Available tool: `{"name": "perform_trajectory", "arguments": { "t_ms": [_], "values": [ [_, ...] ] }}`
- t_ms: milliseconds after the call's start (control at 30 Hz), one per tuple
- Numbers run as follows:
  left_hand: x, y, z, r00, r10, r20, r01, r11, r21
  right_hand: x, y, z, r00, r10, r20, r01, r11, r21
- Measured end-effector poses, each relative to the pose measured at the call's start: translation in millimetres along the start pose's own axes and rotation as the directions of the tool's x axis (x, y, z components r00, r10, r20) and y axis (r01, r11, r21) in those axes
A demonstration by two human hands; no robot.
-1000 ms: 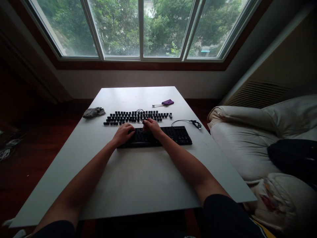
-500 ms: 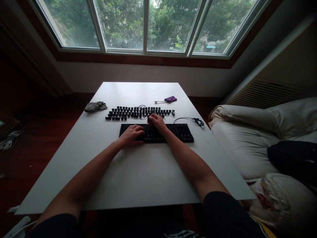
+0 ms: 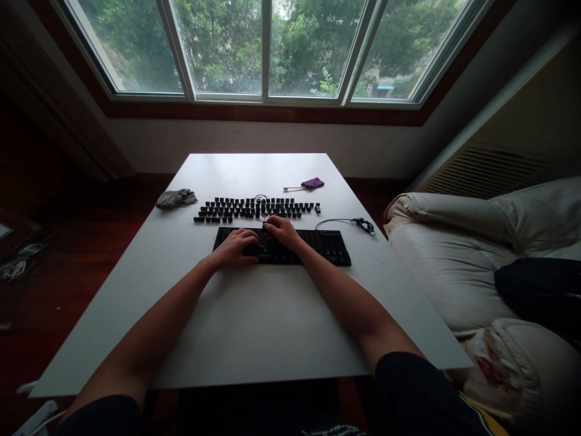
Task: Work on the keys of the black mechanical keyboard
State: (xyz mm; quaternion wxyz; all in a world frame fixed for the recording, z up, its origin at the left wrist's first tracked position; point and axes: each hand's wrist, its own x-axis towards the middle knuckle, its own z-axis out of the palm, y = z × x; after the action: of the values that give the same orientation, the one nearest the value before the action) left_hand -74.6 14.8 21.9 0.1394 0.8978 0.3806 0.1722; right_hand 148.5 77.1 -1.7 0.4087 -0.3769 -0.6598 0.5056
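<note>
A black keyboard [image 3: 327, 247] lies flat on the white table in front of me. My left hand [image 3: 236, 246] holds the keyboard's left part, with its fingers curled over the top and the thumb along the near edge. Just above the left-middle keys, my right hand [image 3: 280, 230] is pinched closed on something small and dark; its kind does not show. Behind the keyboard, loose black keycaps [image 3: 240, 208] are set out in rows. A thin ring-like loop [image 3: 260, 197] shows among them, partly hidden.
On the white table [image 3: 254, 327] also lie a crumpled grey cloth [image 3: 176, 198], a purple cloth [image 3: 313, 182] beside a thin white stick [image 3: 294, 189], and the coiled cable [image 3: 363, 225]. A cream sofa [image 3: 436, 260] stands to the right, and windows [image 3: 227, 48] are ahead.
My right hand has moved slightly left and lower, nearer the keys. The keyboard has shifted a little to the left, along with my left hand.
</note>
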Motion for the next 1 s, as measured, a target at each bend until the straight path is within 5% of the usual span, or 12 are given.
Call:
{"name": "perform_trajectory", "arguments": {
  "t_ms": [400, 700, 1000],
  "values": [
    [0, 1, 0, 1.0, 0.023, -0.008, -0.023, 0.999, 0.033, -2, -2, 6, 0.995, 0.029, 0.091, -0.031, 0.999, 0.018],
    [0, -1, 0, 1.0, -0.002, -0.012, 0.002, 0.999, 0.051, -11, -11, 8, 0.983, -0.035, 0.183, 0.054, 0.993, -0.103],
    [1, -6, 1, 1.0, 0.029, -0.013, -0.028, 0.999, 0.047, -22, -30, 8, 0.864, -0.297, 0.407, 0.42, 0.871, -0.255]
  ]
}}
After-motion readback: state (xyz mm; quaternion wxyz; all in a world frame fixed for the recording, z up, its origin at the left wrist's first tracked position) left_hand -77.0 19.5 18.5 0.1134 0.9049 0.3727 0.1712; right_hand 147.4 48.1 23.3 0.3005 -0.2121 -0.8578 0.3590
